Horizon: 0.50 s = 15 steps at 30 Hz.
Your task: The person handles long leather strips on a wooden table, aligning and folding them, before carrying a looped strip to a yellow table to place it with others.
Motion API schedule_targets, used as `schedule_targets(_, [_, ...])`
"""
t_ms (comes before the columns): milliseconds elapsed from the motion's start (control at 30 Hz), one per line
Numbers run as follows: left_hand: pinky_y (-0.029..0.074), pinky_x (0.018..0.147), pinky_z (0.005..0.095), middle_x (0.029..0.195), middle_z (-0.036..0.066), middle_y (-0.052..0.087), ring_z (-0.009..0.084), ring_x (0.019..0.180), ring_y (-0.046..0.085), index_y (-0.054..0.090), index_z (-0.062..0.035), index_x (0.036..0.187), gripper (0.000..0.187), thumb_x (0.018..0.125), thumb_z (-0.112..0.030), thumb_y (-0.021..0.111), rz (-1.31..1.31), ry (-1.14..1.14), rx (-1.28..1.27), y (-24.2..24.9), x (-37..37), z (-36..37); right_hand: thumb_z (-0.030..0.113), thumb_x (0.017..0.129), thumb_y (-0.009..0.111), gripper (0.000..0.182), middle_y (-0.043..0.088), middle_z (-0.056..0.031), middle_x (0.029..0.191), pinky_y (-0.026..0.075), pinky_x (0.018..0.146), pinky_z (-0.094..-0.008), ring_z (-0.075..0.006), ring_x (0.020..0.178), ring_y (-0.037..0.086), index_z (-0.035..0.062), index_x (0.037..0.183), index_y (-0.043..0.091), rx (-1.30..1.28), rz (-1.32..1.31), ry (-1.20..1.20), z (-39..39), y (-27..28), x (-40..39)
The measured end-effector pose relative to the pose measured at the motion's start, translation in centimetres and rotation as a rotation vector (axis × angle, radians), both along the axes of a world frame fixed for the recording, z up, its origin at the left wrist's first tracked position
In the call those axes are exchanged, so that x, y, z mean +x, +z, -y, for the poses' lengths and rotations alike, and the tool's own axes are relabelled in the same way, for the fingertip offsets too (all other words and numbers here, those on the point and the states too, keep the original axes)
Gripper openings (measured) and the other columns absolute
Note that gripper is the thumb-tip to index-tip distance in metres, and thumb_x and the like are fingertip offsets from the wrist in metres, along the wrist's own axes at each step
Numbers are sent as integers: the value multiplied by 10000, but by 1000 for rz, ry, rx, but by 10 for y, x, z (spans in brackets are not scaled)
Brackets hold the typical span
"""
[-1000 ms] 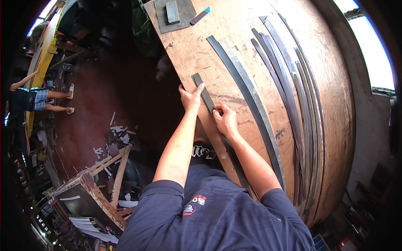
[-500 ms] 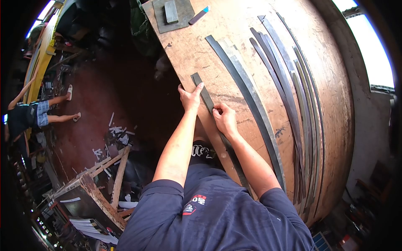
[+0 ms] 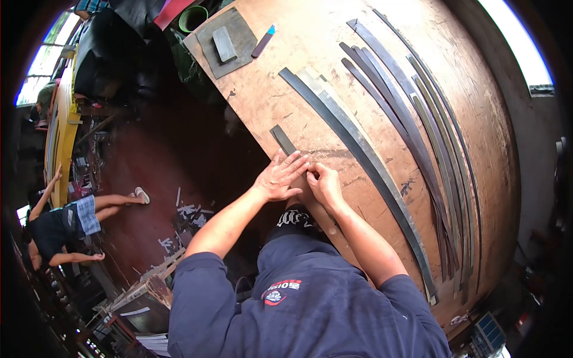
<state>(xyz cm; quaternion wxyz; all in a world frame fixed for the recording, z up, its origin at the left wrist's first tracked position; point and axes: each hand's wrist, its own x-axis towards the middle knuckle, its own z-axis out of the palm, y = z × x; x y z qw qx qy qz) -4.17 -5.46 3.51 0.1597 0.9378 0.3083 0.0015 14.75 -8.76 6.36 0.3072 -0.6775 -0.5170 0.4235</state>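
Observation:
A narrow dark grey strip (image 3: 282, 138) lies along the near left edge of the wooden table (image 3: 334, 185). My left hand (image 3: 282, 178) rests flat across this strip with its fingers stretched out and spread. Right beside its fingertips, my right hand (image 3: 325, 188) is closed, thumb and fingers pinched together at the strip's right side. Whatever is in that pinch is hidden. The strip's far end shows beyond my left fingers; my hands and right forearm cover much of the rest.
A long dark strip (image 3: 358, 149) lies right of my hands, with several more long strips (image 3: 400, 122) farther right. At the far corner, a grey block (image 3: 224, 45) sits on a dark square pad (image 3: 242, 59) beside a blue-tipped tool (image 3: 262, 43). Another person (image 3: 57, 230) is at left.
My left hand has gone from gripping the strip near its far end to lying flat and spread across it, closer to my right hand. The whole view has shifted; the other person's pose differs.

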Motion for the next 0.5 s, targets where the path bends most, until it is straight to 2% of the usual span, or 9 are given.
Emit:
schedule_targets(100, [122, 1151, 599, 1569, 84, 262, 288, 1457, 221, 320, -113, 1490, 860, 807, -557, 599, -59, -12, -28, 12, -8, -27, 114, 812, 633, 127, 666, -208, 780, 526, 694, -399, -343, 750, 676, 8, 868, 673, -53, 5, 1, -1, 5, 1])
schedule_targets(167, [96, 1156, 594, 1579, 125, 221, 315, 1467, 172, 285, -76, 1497, 817, 868, -527, 547, -98, 108, -26, 9, -13, -39, 116, 818, 631, 131, 671, -205, 785, 525, 699, -395, -344, 756, 677, 9, 880, 674, -48, -2, -4, -1, 5, 0])
schedule_targets(233, [74, 1155, 595, 1594, 142, 159, 324, 1476, 127, 240, -41, 1505, 791, 911, -488, 510, -132, 351, 92, -1, -13, -45, 121, 823, 640, 144, 678, -199, 778, 526, 691, -375, -309, 735, 682, 0, 891, 679, -31, -18, -12, -1, -3, 0])
schedule_targets(267, [82, 1155, 592, 1591, 153, 162, 327, 1471, 141, 208, -2, 1502, 781, 943, -484, 463, -25, 468, 162, -7, -11, -46, 126, 828, 648, 157, 685, -194, 771, 528, 684, -354, -275, 715, 688, -9, 902, 684, -20, -31, -9, 1, -8, 1])
schedule_targets(300, [82, 1155, 592, 1591, 153, 162, 327, 1471, 141, 208, -2, 1502, 781, 943, -484, 463, -25, 473, 165, -13, -4, -41, 126, 828, 648, 157, 685, -194, 771, 528, 684, -354, -275, 715, 688, -9, 902, 684, -17, -31, -4, 3, -10, 2])
schedule_targets(367, [86, 1150, 597, 1588, 161, 165, 324, 1475, 122, 218, 14, 1495, 759, 954, -464, 450, 113, 749, 153, -23, 20, -33, 125, 829, 652, 195, 698, -187, 817, 527, 705, -341, -259, 746, 689, -8, 969, 681, -30, -6, 59, 0, -11, 5])
schedule_targets(400, [77, 1157, 585, 1589, 156, 163, 317, 1477, 116, 228, 7, 1495, 728, 961, -438, 444, 51, 789, 186, -24, 30, -30, 125, 829, 652, 195, 698, -187, 817, 527, 705, -341, -259, 746, 689, -8, 969, 681, -22, -4, 72, -1, -7, 8])
schedule_targets(467, [69, 1161, 577, 1591, 152, 158, 310, 1478, 114, 230, 6, 1494, 723, 961, -432, 446, 23, 818, 182, -25, 33, -30, 136, 829, 658, 303, 701, -199, 869, 532, 756, -385, -314, 814, 692, 9, 1104, 643, -71, -108, 102, 4, -1, 14])
schedule_targets(500, [61, 1166, 570, 1592, 147, 154, 303, 1479, 112, 232, 5, 1493, 719, 961, -427, 448, -8, 837, 169, -22, 35, -29, 136, 829, 658, 303, 701, -199, 869, 532, 756, -385, -314, 814, 692, 9, 1104, 643, -77, -100, 121, 10, 0, 19])
